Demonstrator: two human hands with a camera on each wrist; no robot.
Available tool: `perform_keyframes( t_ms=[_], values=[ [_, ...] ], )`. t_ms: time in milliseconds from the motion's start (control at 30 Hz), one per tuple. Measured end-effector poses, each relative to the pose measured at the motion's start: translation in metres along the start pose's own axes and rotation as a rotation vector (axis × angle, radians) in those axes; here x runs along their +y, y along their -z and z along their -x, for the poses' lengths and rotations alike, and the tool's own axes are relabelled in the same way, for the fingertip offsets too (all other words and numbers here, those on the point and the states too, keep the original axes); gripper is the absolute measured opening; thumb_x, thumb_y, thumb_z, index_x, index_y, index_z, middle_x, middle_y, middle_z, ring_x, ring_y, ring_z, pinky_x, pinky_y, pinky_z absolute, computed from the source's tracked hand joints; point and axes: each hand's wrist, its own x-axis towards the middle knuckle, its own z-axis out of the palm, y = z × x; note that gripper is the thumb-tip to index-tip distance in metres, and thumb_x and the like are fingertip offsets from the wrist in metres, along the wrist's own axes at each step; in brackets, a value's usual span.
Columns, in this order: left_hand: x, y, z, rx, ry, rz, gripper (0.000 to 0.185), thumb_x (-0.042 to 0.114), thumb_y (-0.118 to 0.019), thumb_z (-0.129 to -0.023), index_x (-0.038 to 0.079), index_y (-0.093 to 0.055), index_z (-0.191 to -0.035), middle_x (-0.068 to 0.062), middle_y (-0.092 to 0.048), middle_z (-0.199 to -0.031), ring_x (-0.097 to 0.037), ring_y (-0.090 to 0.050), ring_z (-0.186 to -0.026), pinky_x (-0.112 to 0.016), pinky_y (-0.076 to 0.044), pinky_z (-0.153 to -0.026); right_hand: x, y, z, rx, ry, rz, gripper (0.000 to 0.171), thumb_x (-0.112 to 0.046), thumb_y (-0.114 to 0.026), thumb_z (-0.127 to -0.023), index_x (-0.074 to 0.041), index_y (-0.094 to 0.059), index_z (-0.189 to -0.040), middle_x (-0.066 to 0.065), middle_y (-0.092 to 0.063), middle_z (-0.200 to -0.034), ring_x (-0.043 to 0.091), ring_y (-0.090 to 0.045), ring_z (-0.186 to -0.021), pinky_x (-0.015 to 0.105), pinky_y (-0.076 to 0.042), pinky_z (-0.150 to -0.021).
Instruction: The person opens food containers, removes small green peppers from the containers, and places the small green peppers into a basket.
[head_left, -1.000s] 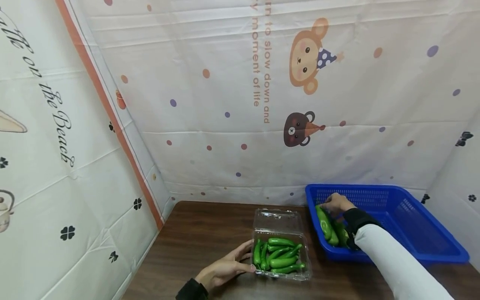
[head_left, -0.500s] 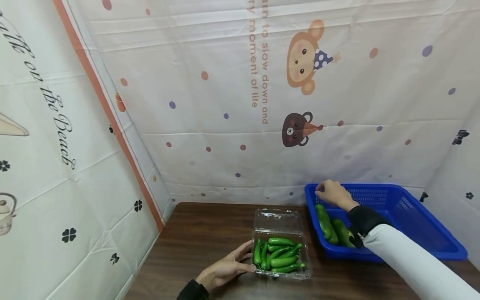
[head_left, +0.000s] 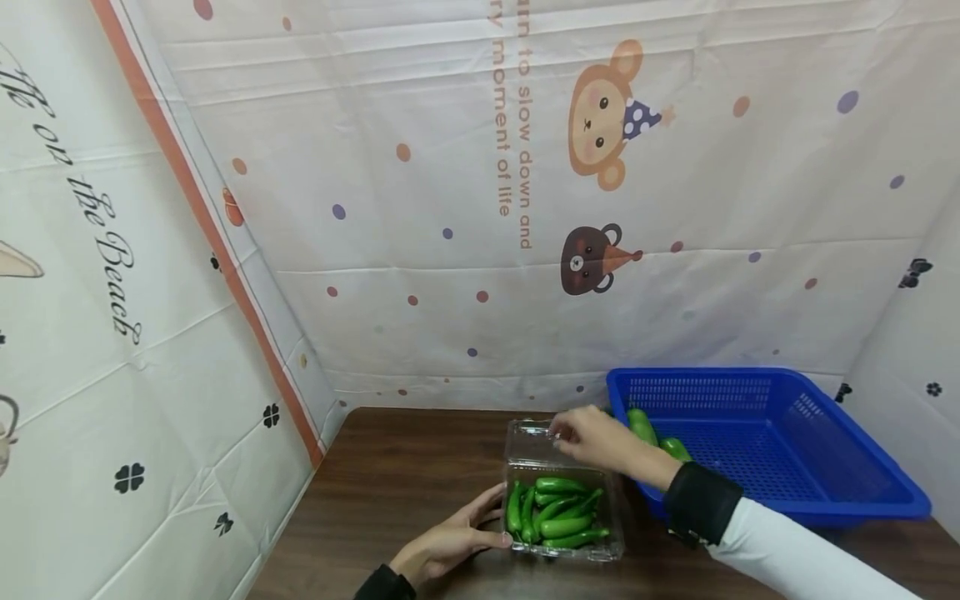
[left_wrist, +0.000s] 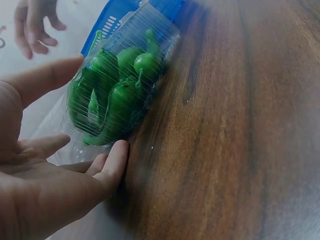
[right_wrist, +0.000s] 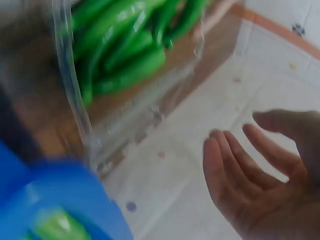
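the left hand (head_left: 450, 542) rests flat against the near-left side of the clear box (head_left: 562, 508), already full of green peppers (head_left: 558, 517). the right hand (head_left: 600, 442), fingers relaxed and holding nothing, hovers at its open lid (head_left: 551, 442). two peppers (head_left: 652, 433) remain in the blue basket (head_left: 825, 467) farther right.

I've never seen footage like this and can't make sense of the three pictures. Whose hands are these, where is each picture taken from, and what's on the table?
There is no machine here: a person works with two bare hands and wears three cameras. The wide picture comes from the head; the two close-ups come from the wrists. On the brown table sits a clear plastic box of green peppers, its lid open. The left hand rests flat against the box's side. The right hand hovers over the lid, open and holding nothing. Beside it stands a blue basket with a few more peppers.
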Motion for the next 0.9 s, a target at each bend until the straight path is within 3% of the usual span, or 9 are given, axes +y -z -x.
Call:
perform_keyframes(
  t_ms=[167,333,500,667,900],
  values=[
    [-0.001,0.0,-0.001,0.002,-0.011,-0.001,0.086,0.013,-0.069,-0.098,0.016,-0.016,-0.166,-0.024,-0.017,-0.169,-0.046,-0.022,-0.153,-0.06,-0.033,-0.121,0.002,-0.032,0.009,-0.151,0.029,0.105,0.024,-0.012,-0.075,-0.091,-0.005,-0.074,-0.114,0.009,-0.073,-0.104,0.02,-0.071,-0.088,0.03,-0.059,-0.068],
    [-0.003,0.0,0.0,-0.006,-0.016,0.001,0.086,0.012,-0.068,-0.098,0.014,-0.016,-0.165,-0.024,-0.018,-0.168,-0.046,-0.023,-0.153,-0.06,-0.032,-0.122,0.012,-0.064,0.018,-0.204,0.028,0.246,0.039,-0.016,-0.078,-0.09,-0.005,-0.068,-0.126,0.016,-0.067,-0.124,0.033,-0.068,-0.108,0.043,-0.062,-0.078],
    [-0.002,0.0,0.001,-0.01,-0.021,0.001,0.085,0.012,-0.068,-0.098,0.014,-0.016,-0.165,-0.025,-0.018,-0.168,-0.047,-0.023,-0.153,-0.06,-0.033,-0.121,0.017,-0.08,0.019,-0.142,0.071,0.318,0.041,-0.015,-0.08,-0.088,-0.005,-0.067,-0.125,0.013,-0.066,-0.119,0.032,-0.065,-0.108,0.044,-0.061,-0.077],
    [-0.001,0.001,0.005,-0.002,-0.031,0.002,0.084,0.013,-0.068,-0.098,0.015,-0.017,-0.165,-0.024,-0.019,-0.168,-0.046,-0.024,-0.153,-0.06,-0.033,-0.121,0.016,-0.09,0.016,-0.067,0.111,0.366,0.031,-0.015,-0.081,-0.086,-0.006,-0.071,-0.114,0.008,-0.062,-0.109,0.025,-0.062,-0.098,0.041,-0.058,-0.072],
    [-0.002,0.0,0.003,-0.038,-0.048,0.013,0.084,0.013,-0.067,-0.1,0.016,-0.015,-0.166,-0.023,-0.014,-0.169,-0.045,-0.024,-0.153,-0.054,-0.037,-0.12,0.024,-0.099,0.023,0.024,0.131,0.306,0.028,-0.005,-0.082,-0.082,-0.011,-0.069,-0.107,0.001,-0.063,-0.103,0.02,-0.062,-0.094,0.037,-0.057,-0.075]
  ],
)
